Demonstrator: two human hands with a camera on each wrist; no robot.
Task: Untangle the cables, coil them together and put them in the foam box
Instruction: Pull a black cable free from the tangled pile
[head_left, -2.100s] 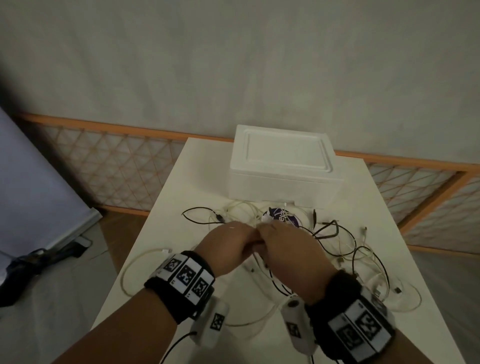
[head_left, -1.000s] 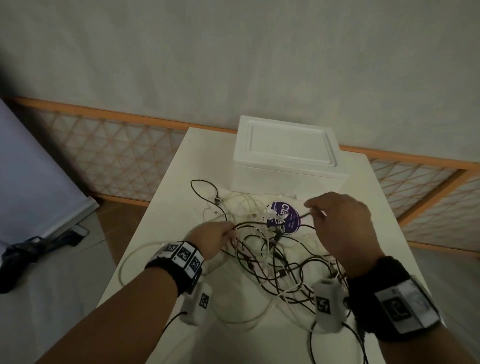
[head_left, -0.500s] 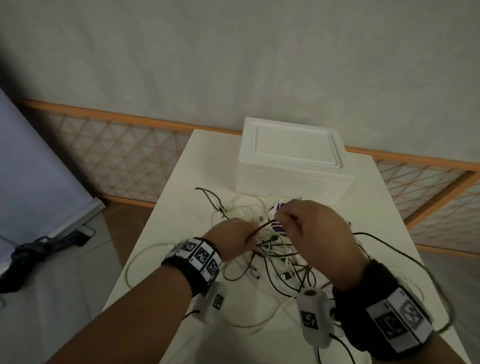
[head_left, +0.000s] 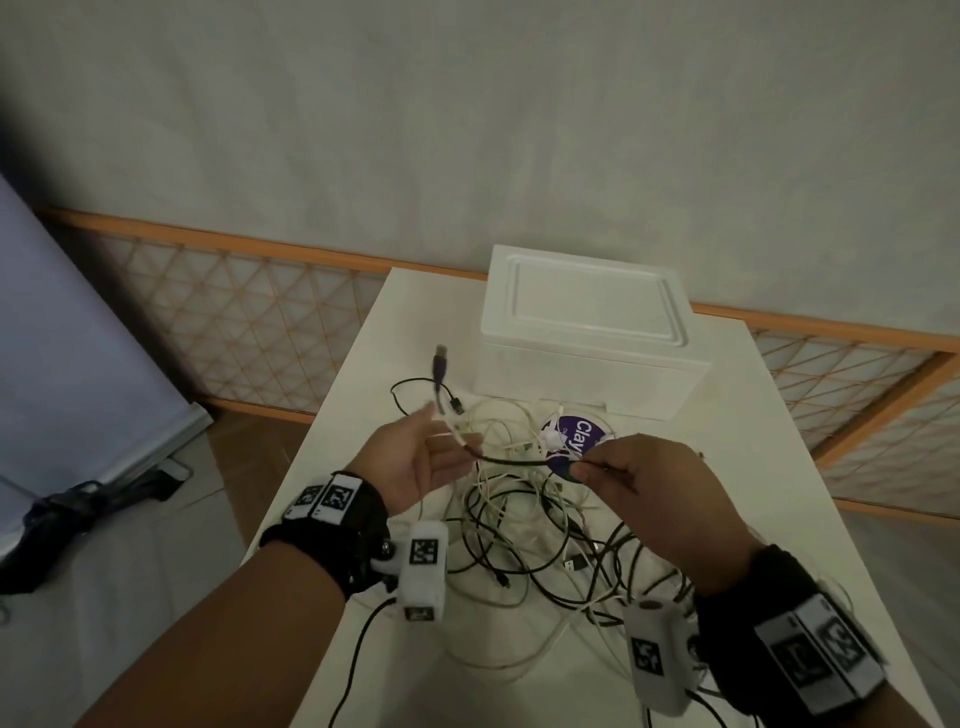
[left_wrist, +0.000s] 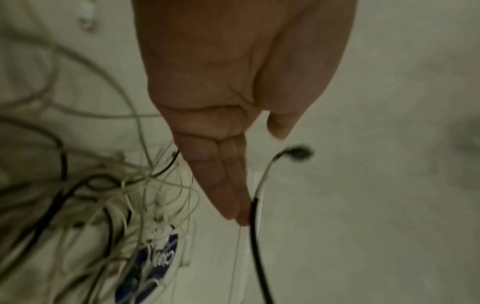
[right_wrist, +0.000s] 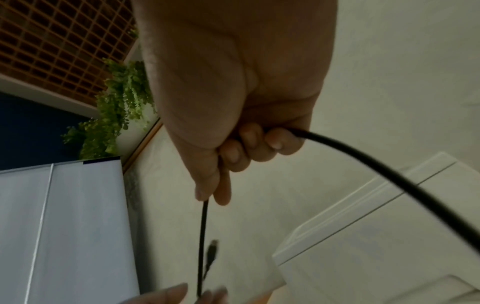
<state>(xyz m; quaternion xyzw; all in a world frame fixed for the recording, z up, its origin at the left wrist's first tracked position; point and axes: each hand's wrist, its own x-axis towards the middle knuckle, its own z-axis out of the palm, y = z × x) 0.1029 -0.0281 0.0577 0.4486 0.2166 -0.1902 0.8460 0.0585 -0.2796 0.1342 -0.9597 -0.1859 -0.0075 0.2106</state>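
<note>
A tangle of black and white cables lies on the white table in front of the closed white foam box. My right hand pinches one black cable between thumb and forefinger, above the tangle. The cable runs taut to my left hand, whose fingers are straight with the thumb apart. It lies against those fingertips, and its blurred plug end sticks up beyond them. The right wrist view shows the right hand curled round the cable.
A round purple "Clay" tub sits among the cables just before the box. A wooden lattice fence runs behind the table. A pale panel and dark gear on the floor stand to the left. The table's left edge is close to my left forearm.
The hands were close together over the tangle. Now the left hand has opened and moved left, the black cable is stretched between the hands, and its plug end has swung up.
</note>
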